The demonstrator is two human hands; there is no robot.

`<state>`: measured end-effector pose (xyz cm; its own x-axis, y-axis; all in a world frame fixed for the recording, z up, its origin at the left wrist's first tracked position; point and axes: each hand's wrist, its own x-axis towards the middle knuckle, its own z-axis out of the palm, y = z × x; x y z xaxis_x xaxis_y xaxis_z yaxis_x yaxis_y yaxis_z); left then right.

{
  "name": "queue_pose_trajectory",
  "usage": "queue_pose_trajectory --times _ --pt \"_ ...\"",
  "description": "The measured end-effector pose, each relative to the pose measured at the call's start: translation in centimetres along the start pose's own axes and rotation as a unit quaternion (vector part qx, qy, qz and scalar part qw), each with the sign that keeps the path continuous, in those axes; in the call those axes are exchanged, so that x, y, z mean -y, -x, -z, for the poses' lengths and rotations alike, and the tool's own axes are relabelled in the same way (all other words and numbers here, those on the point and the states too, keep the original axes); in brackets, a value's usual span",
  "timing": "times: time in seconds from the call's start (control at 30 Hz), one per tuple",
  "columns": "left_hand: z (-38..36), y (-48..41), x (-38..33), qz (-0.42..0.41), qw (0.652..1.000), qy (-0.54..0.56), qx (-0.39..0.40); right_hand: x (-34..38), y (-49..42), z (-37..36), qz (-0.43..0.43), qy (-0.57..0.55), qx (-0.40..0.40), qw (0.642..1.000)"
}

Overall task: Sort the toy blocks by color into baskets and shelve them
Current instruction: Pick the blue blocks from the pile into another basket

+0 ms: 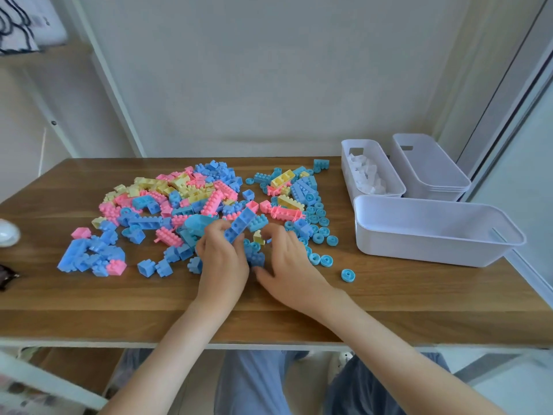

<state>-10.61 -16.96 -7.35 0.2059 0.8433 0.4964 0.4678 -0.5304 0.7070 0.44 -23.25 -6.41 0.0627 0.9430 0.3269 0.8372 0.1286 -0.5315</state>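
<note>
- Blue long block (243,224): the left hand (223,259) has its fingers curled round the lower end, and the block tilts up out of the heap.
- Right hand (288,259): just beside the left, with its fingers bent down into a cluster of blue pieces. I cannot tell whether it pinches one or only rests on them.
- Mixed pile (185,199): blue, pink and yellow blocks lie loose over the middle and left of the wooden table (389,295), unsorted. Both hands are at its near edge.
- Blue wheels (317,223): many small round ones are scattered to the right of the hands, between the pile and the baskets.
- Large white basket (419,248): at near right on the table, with nothing visible inside.
- Narrow basket (359,141): behind the large one, holding white blocks (366,175) only.
- Stacked narrow baskets (431,172): to its right, with the top one bare.
- Progress, judged: white looks sorted. Blue seems to be the colour in hand, with none of it binned yet. Pink and yellow are untouched, and all baskets are on the table, so shelving is not started. This is an early stage.
- Writing: no brand, label or text is readable on the blocks or baskets.
</note>
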Motion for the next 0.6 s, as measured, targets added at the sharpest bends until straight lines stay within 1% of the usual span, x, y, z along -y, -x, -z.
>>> queue_pose_trajectory --times 0.07,0.17,0.27,0.3,0.37,0.43,0.53,0.6 --pt "-0.1 0.0 0.1 0.017 1.0 0.009 0.008 -0.2 -0.5 -0.3 0.007 0.043 0.026 0.999" --pt "-0.2 -0.1 0.3 0.009 1.0 -0.012 0.0 -0.6 -0.8 -0.6 0.019 0.091 0.047 0.995" --pt "-0.2 -0.2 0.4 0.001 1.0 -0.024 -0.005 -0.9 -0.6 0.0 0.024 0.08 0.032 0.996" --pt "-0.2 -0.2 0.4 -0.001 1.0 -0.027 0.001 -0.9 -0.5 0.5 0.023 0.067 0.012 0.997" --pt "-0.1 -0.1 0.4 -0.013 0.999 -0.034 0.019 -1.0 0.0 1.9 0.021 0.046 -0.058 0.997" --pt "-0.3 -0.1 0.5 -0.057 0.995 -0.064 0.046 -1.5 0.8 3.7 -0.003 0.035 -0.137 0.99" --pt "-0.8 -0.2 0.9 -0.122 0.979 -0.137 0.094 -3.2 1.8 6.7 -0.058 0.066 -0.235 0.968" --pt "-1.0 -0.3 1.0 -0.127 0.973 -0.154 0.113 -4.8 2.3 8.5 -0.11 0.104 -0.287 0.946"
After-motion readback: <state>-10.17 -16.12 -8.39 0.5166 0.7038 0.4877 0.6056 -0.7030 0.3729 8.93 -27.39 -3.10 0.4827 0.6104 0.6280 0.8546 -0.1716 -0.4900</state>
